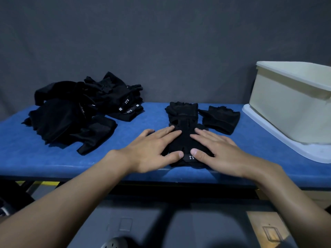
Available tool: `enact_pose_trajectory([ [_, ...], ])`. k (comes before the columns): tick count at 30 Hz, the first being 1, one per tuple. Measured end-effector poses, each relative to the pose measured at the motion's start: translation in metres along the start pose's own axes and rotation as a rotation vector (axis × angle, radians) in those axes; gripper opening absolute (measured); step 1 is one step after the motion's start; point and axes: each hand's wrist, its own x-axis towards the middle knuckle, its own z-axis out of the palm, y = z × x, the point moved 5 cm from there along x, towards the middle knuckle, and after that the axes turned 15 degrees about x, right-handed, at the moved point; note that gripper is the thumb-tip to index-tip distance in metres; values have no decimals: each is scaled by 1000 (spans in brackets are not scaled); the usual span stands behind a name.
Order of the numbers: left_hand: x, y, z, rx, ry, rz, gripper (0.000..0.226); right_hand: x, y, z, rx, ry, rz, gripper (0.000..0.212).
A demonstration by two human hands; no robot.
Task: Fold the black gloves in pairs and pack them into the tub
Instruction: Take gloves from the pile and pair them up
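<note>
A black fingerless glove (pixel 185 140) lies flat near the front edge of the blue table (pixel 26 154), its cuff label toward me. My left hand (pixel 154 149) presses its left side with straight fingers, and my right hand (pixel 216 149) presses its right side the same way. Just behind it lies another black glove (pixel 182 110), and a third (pixel 221 119) sits to the right of that. A loose pile of black gloves (pixel 80 111) covers the table's left part. The cream tub (pixel 290 102) stands tilted at the right.
The tub leans on a white lid or tray (pixel 290 145) at the table's right end. A dark grey backdrop hangs behind the table. Below the front edge I see the floor and a dark frame.
</note>
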Motion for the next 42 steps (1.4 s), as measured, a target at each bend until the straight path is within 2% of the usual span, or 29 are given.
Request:
enact_pose_trajectory([
  [4,0,0,-1,14,-2,-6,88,-2,-1,-2,-23,-33,40,70],
  [7,-2,1,-4,-5,-2,-6,82,-4,-5,-3,-25,-26,30,68],
  [13,-11,7,-15,12,29,49,90,-13,-8,0,-28,-21,12,71],
  [17,-22,19,-31,44,133,148,91,-15,-9,-4,108,162,-138,79],
  [19,-24,22,-32,66,145,180,91,-23,-11,-10,232,233,-252,69],
  [22,-24,23,-29,92,140,201,87,-34,-8,-11,317,195,-336,57],
  [26,-21,20,-21,133,136,211,79,-34,1,-5,248,137,-318,61],
  [32,-25,22,-22,99,153,196,69,-33,0,-10,287,240,-351,45],
  [37,-25,21,-23,71,173,234,77,-33,1,-12,368,270,-271,37],
  [39,-25,22,-23,71,214,242,76,-33,0,-14,394,281,-256,34],
  [42,-27,24,-29,33,325,240,62,-35,-5,-16,445,283,-255,34],
])
